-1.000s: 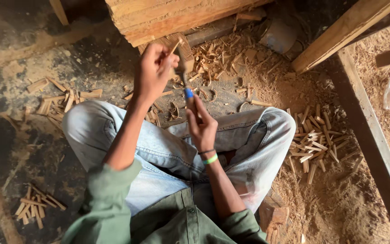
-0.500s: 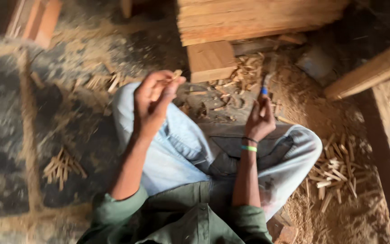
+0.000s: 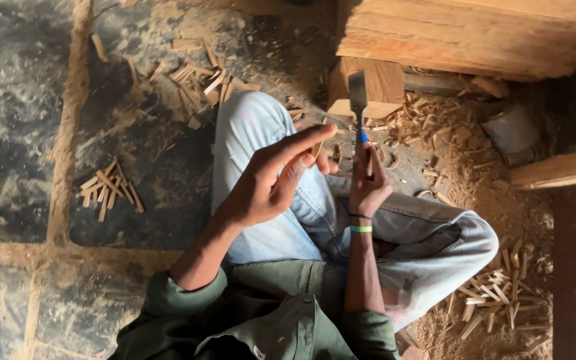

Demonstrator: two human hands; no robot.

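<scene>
A small wooden stick (image 3: pixel 317 148) is pinched in the fingers of the left hand (image 3: pixel 268 183) above the lap. At three o'clock, a chisel (image 3: pixel 359 110) is gripped upright by the right hand (image 3: pixel 367 190). A wooden block (image 3: pixel 381 83) is seen at twelve o'clock.

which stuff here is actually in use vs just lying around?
In use:
right hand, gripping a chisel with its blade up
left hand, pinching a small wood piece

Lying about:
wood block by the knee
stack of planks
bundles of sticks on the floor
shavings
</scene>
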